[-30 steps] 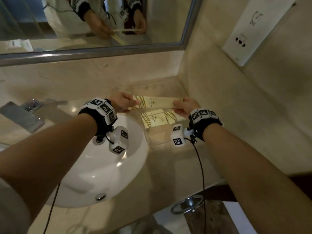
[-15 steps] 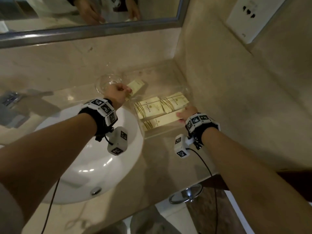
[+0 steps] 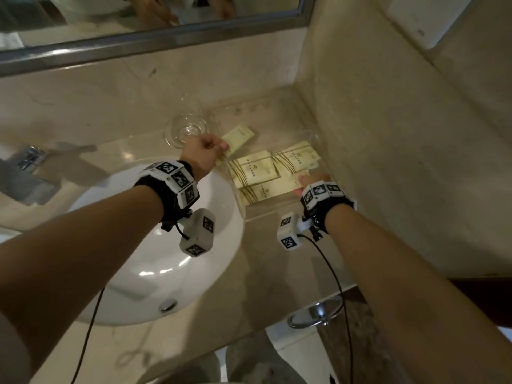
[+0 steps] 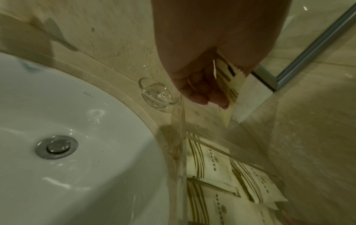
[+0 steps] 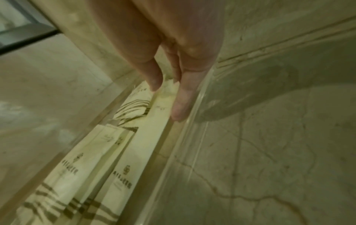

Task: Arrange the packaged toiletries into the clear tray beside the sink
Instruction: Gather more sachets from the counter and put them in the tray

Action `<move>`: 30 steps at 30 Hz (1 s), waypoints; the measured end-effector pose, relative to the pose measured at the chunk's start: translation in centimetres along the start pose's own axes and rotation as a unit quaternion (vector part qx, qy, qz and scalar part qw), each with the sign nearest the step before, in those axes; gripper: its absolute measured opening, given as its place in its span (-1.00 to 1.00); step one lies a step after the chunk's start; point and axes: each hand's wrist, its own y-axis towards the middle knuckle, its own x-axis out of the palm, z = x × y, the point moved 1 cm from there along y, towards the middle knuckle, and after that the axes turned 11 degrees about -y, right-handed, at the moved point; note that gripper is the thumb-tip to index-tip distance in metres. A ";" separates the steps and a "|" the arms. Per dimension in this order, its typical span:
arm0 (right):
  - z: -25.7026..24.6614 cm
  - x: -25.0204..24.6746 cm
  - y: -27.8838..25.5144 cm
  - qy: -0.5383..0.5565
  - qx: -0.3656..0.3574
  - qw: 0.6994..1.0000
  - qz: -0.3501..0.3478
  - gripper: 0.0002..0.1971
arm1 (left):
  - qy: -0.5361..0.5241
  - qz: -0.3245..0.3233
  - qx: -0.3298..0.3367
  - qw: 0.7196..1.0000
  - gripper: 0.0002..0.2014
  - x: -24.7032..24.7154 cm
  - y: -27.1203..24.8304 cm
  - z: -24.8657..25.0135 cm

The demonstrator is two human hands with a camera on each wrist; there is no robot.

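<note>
The clear tray stands right of the sink, against the side wall. Two cream striped packets lie flat in it, and a long cream packet lies along its front. My right hand rests at that long packet's right end; in the right wrist view its straight fingers touch the long packet inside the tray wall. My left hand pinches a small cream packet over the tray's left side. The left wrist view shows the small packet held on edge in curled fingers.
A small glass dish sits on the marble counter just left of the tray, close to my left hand. The faucet is far left, the mirror above. A chrome towel ring hangs below the counter edge. Marble walls close the tray's back and right.
The long packet, held up by both hands a second ago, now lies in the tray's front. My left hand let go of it and holds the small packet further left.
</note>
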 end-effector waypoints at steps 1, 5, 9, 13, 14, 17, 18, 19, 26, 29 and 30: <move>0.2 0.0 -0.6 -0.083 0.007 0.996 0.017 -0.58 | 0.003 -0.005 0.003 1.000 -0.86 0.0 -0.1 0.1; -0.6 -0.5 -1.7 -0.173 -0.007 0.979 0.111 -0.58 | 0.010 -0.061 0.016 0.998 -0.82 0.2 -0.7 1.2; -3.2 -2.2 -2.9 0.026 -0.074 0.991 0.113 -0.48 | 0.003 -0.139 -0.005 0.990 -0.74 1.2 -1.6 2.4; -4.2 -3.6 -4.5 0.157 -0.127 0.979 0.003 -0.71 | 0.035 -0.179 -0.004 0.983 -0.64 2.5 -2.2 3.0; -4.3 -3.9 -4.7 0.165 -0.133 0.977 -0.013 -0.80 | 0.043 -0.188 -0.008 0.981 -0.63 2.7 -2.2 3.0; -3.8 -4.5 -4.9 0.197 -0.123 0.972 -0.035 -0.95 | 0.068 -0.219 -0.028 0.973 -0.65 3.4 -2.4 2.9; -3.4 -4.7 -4.7 0.202 -0.113 0.972 -0.037 -0.95 | 0.082 -0.226 -0.032 0.970 -0.67 3.6 -2.3 2.7; -2.9 -4.8 -4.7 0.214 -0.104 0.971 -0.038 -0.95 | 0.097 -0.228 -0.033 0.968 -0.69 3.8 -2.2 2.5; -0.2 -6.0 -3.1 0.221 -0.033 0.975 0.016 -0.89 | 0.101 -0.172 -0.094 0.975 -0.92 3.7 -0.9 0.9; 0.2 -5.9 -2.9 0.243 -0.026 0.970 0.007 -0.70 | 0.116 -0.189 -0.114 0.968 -0.90 3.8 -1.0 0.4; 0.2 -5.8 -2.9 0.240 -0.027 0.970 0.001 -0.69 | 0.124 -0.199 -0.114 0.965 -0.90 3.9 -1.1 0.3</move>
